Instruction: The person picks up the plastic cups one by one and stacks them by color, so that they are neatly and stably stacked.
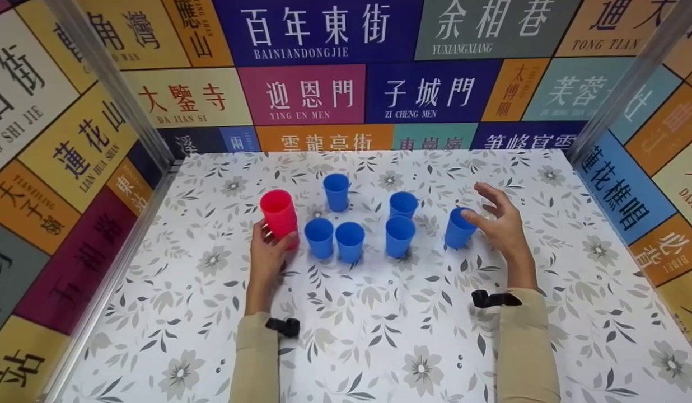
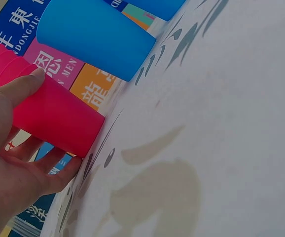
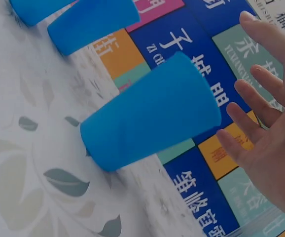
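Observation:
On the left, a stack of red plastic cups (image 1: 280, 215) stands upright on the table, several rims showing in the left wrist view. My left hand (image 1: 266, 249) grips its lower part, thumb on the near side and fingers around the other. Over on the right, a single blue cup (image 1: 458, 230) stands mouth up. My right hand (image 1: 505, 229) is beside it with fingers spread and nothing held. In the right wrist view a gap shows between the fingers and that blue cup (image 3: 147, 116).
Between the hands stand several more blue cups: one at the back (image 1: 337, 193), a pair (image 1: 349, 243) beside the red stack, and two, one behind the other (image 1: 400, 238), right of centre. The table (image 1: 346, 336) has a floral cover. Sign-printed panels (image 1: 301, 92) wall in its back and sides.

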A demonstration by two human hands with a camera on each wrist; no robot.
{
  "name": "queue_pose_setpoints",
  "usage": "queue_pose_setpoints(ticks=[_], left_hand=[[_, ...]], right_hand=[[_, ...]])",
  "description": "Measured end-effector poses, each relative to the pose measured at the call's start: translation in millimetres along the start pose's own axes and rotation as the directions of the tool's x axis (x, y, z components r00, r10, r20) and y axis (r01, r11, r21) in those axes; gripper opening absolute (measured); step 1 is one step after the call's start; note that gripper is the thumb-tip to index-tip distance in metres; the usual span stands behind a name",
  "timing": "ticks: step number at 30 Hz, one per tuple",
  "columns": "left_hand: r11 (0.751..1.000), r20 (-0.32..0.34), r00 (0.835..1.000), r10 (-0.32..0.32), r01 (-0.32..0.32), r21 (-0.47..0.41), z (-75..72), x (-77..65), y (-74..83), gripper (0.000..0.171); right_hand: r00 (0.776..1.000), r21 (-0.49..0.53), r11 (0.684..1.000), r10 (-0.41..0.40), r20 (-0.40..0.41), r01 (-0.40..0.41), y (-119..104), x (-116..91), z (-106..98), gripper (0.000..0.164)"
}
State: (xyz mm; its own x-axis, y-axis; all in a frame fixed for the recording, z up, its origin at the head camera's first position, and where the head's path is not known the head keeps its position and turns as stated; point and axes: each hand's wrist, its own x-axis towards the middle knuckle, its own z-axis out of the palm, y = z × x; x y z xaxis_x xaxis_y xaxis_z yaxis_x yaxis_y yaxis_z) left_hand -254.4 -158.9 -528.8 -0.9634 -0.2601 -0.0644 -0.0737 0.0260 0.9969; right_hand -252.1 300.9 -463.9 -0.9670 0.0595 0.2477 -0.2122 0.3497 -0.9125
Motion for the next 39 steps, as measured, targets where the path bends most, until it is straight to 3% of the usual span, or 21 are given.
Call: queue_pose_setpoints(ticks=[2, 6, 13, 19, 24, 28, 35, 39], left_hand=[[1.000, 0.003, 1.000, 0.020, -0.020, -0.007, 0.1, 0.0, 0.2, 0.072], [1.000, 0.008, 1.000, -0.008, 0.008, -0.023, -0.1, -0.8, 0.8, 0.072], [0.996, 0.011, 0.999, -0.033, 0.034, -0.078, -1.2, -1.1, 0.9, 0.072], [0.997, 0.074, 0.995, -0.067, 0.069, -0.027, -15.2, -2.6, 2.0, 0.077], [0.999, 0.114, 0.993, 0.022, -0.026, 0.026, -31.0, -4.2, 8.9, 0.076], [0.993, 0.134, 0.984, 0.119, -0.121, 0.005, -37.9, -5.7, 17.4, 0.075], [0.970, 0.032, 0.972, 0.232, -0.230, -0.075, -45.7, -12.0, 34.8, 0.069], [0.961, -0.033, 0.963, 0.268, -0.269, -0.068, -45.6, -19.3, 53.4, 0.067]], right_hand=[[1.000, 0.007, 1.000, 0.010, 0.030, -0.011, 12, 2, -4, 0.070], [0.995, -0.005, 1.000, 0.026, 0.092, -0.026, 28, 3, -7, 0.076], [0.983, -0.023, 0.997, 0.070, 0.168, -0.067, 40, 3, -3, 0.081], [0.967, -0.082, 0.989, 0.140, 0.214, -0.125, 46, 4, -2, 0.080], [0.961, -0.109, 0.983, 0.167, 0.219, -0.146, 47, 4, -2, 0.079], [0.956, -0.113, 0.979, 0.193, 0.222, -0.171, 43, 3, -1, 0.079], [0.949, -0.106, 0.975, 0.214, 0.229, -0.194, 39, 2, 0, 0.083], [0.947, -0.117, 0.971, 0.230, 0.226, -0.208, 39, 3, 0, 0.086]])
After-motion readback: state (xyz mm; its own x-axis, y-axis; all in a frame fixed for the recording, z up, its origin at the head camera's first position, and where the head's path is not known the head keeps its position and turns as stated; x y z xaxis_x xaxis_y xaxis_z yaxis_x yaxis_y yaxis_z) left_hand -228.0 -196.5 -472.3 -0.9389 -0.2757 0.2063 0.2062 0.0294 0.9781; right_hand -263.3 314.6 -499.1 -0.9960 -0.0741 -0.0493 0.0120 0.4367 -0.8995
